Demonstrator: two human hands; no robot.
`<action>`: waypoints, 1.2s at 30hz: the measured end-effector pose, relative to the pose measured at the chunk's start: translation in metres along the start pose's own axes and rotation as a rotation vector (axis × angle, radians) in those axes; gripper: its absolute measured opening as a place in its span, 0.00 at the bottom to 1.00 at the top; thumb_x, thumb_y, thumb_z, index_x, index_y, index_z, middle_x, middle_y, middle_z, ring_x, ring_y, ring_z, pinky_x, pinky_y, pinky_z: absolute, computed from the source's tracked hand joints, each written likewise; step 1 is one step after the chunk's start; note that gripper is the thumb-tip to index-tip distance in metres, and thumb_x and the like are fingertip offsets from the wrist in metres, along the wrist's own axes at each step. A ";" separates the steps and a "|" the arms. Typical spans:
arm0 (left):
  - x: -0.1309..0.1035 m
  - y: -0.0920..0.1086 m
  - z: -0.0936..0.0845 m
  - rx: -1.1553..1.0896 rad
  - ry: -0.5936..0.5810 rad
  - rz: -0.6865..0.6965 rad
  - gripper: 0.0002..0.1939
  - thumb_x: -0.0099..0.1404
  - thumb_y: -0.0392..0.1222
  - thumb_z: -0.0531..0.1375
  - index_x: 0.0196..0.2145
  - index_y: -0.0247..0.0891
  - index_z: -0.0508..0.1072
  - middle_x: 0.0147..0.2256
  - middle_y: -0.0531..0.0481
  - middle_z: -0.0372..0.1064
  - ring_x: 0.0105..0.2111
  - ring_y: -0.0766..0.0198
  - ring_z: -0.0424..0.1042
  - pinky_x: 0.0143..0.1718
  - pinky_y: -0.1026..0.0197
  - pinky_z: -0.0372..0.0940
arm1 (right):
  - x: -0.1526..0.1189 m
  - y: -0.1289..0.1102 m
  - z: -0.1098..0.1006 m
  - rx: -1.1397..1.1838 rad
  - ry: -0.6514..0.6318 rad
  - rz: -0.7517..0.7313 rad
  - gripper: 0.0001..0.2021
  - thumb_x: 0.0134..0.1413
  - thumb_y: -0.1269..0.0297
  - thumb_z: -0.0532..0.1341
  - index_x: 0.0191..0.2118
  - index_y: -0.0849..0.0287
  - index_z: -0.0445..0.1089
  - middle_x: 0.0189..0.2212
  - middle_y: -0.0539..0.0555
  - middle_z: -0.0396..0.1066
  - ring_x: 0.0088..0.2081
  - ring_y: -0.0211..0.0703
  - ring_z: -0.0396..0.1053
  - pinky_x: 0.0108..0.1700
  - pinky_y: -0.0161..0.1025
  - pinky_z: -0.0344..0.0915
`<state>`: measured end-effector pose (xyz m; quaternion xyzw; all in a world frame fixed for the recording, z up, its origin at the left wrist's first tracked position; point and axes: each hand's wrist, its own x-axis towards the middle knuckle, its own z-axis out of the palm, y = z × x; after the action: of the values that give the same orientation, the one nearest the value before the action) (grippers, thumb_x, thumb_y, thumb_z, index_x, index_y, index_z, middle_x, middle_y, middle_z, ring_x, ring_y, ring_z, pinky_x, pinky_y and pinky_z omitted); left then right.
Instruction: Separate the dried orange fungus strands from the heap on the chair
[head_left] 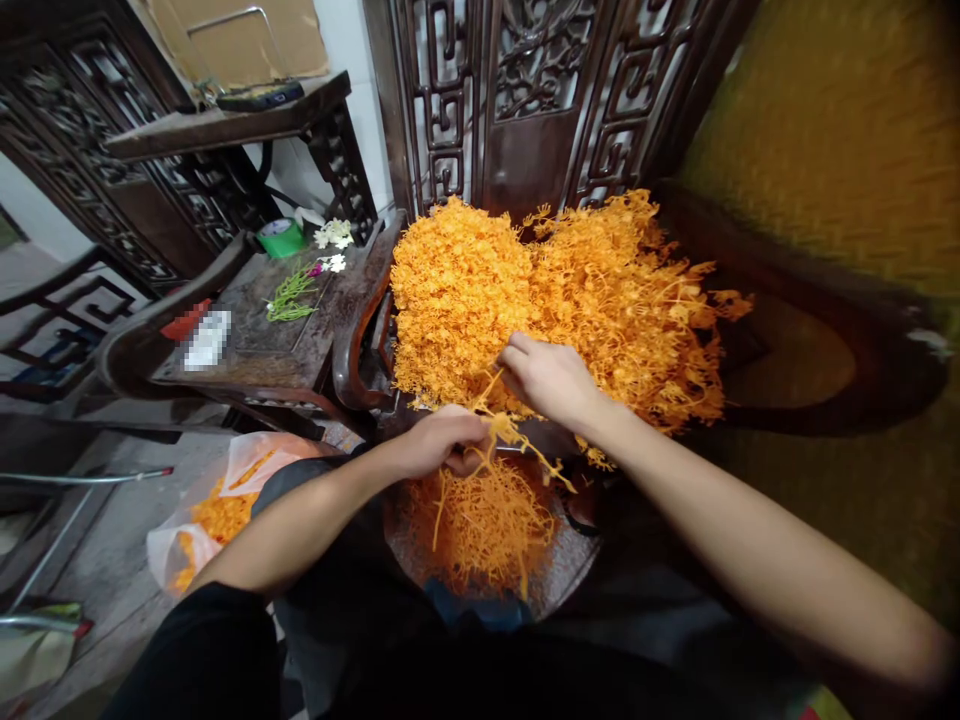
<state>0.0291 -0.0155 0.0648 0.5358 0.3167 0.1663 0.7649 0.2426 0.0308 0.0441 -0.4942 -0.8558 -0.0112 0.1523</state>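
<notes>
My left hand (442,440) is closed on an orange branching sprig (506,430), which looks like an artificial flower piece. Its thin stems stick out to the right of the fingers. Just above, my right hand (551,378) has its fingers pinched together at the upper end of a thin orange stem from that sprig; the fingertips are partly hidden. Behind both hands rises a large heap of orange sprigs (465,290), with a looser heap of longer-stemmed ones (615,300) beside it. Below the hands lies a pile of thin orange stems (487,530), near my lap.
A dark carved chair (281,325) at the left bears green tape (281,238), a green plastic sprig (292,296) and white flowers (333,234). A plastic bag (240,460) with orange pieces sits on the floor. A carved wooden back (532,160) stands behind the heaps.
</notes>
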 end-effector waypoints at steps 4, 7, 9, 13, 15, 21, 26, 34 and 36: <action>0.011 -0.007 0.001 -0.128 0.114 0.010 0.16 0.55 0.46 0.58 0.15 0.37 0.62 0.13 0.58 0.50 0.13 0.75 0.47 0.16 0.67 0.40 | 0.011 0.009 0.010 -0.233 0.026 0.054 0.15 0.69 0.65 0.49 0.45 0.63 0.72 0.44 0.64 0.72 0.36 0.46 0.68 0.29 0.41 0.42; 0.006 -0.007 -0.003 -0.074 0.063 0.014 0.18 0.57 0.46 0.59 0.14 0.37 0.62 0.13 0.57 0.51 0.14 0.74 0.48 0.17 0.66 0.42 | 0.018 0.036 0.015 -0.245 0.025 0.174 0.14 0.67 0.69 0.50 0.46 0.66 0.72 0.44 0.67 0.73 0.36 0.48 0.69 0.29 0.41 0.46; 0.000 -0.006 -0.008 -0.002 0.036 0.027 0.20 0.59 0.49 0.58 0.15 0.37 0.63 0.12 0.56 0.52 0.14 0.73 0.50 0.17 0.65 0.43 | 0.018 0.062 0.015 -0.193 0.025 0.316 0.13 0.65 0.70 0.52 0.44 0.67 0.74 0.44 0.69 0.74 0.36 0.49 0.71 0.31 0.41 0.52; -0.007 -0.003 -0.018 0.016 0.123 0.066 0.21 0.61 0.52 0.57 0.16 0.38 0.62 0.13 0.58 0.49 0.14 0.72 0.51 0.17 0.65 0.45 | 0.013 0.097 0.010 0.245 0.103 0.581 0.11 0.63 0.60 0.60 0.38 0.64 0.75 0.36 0.63 0.77 0.35 0.49 0.73 0.36 0.42 0.63; -0.007 -0.001 -0.021 0.017 0.140 0.075 0.21 0.62 0.52 0.57 0.16 0.38 0.62 0.13 0.58 0.49 0.14 0.72 0.50 0.17 0.65 0.45 | 0.012 0.096 0.008 0.628 0.134 0.671 0.11 0.57 0.57 0.65 0.36 0.62 0.74 0.32 0.60 0.77 0.31 0.47 0.73 0.33 0.41 0.66; -0.002 0.003 -0.025 -0.018 0.162 0.115 0.21 0.61 0.50 0.58 0.16 0.38 0.61 0.13 0.58 0.49 0.15 0.73 0.49 0.18 0.65 0.44 | 0.025 0.078 0.018 1.337 0.284 0.719 0.17 0.43 0.60 0.75 0.35 0.60 0.70 0.32 0.55 0.74 0.30 0.40 0.74 0.29 0.38 0.72; 0.000 0.002 -0.031 -0.068 0.145 0.148 0.21 0.60 0.50 0.59 0.15 0.37 0.62 0.13 0.57 0.50 0.15 0.74 0.48 0.19 0.65 0.41 | 0.028 0.061 0.021 1.340 0.072 0.647 0.21 0.42 0.48 0.76 0.33 0.60 0.75 0.23 0.51 0.68 0.22 0.35 0.64 0.20 0.34 0.58; 0.000 0.008 -0.025 -0.046 0.087 0.102 0.21 0.59 0.51 0.62 0.17 0.36 0.66 0.13 0.56 0.53 0.15 0.73 0.51 0.19 0.66 0.44 | 0.017 0.002 -0.017 1.460 -0.563 0.143 0.31 0.52 0.46 0.70 0.60 0.52 0.72 0.22 0.44 0.65 0.21 0.34 0.59 0.24 0.35 0.57; 0.000 0.008 -0.024 -0.027 0.068 0.093 0.21 0.59 0.53 0.63 0.17 0.36 0.66 0.13 0.57 0.53 0.15 0.73 0.51 0.19 0.66 0.45 | 0.020 -0.006 -0.018 1.334 -0.469 0.090 0.24 0.55 0.46 0.68 0.53 0.53 0.76 0.22 0.45 0.66 0.22 0.36 0.61 0.26 0.36 0.60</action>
<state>0.0141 0.0043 0.0673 0.5335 0.3150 0.2243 0.7522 0.2328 0.0416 0.0673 -0.3197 -0.6691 0.6286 0.2344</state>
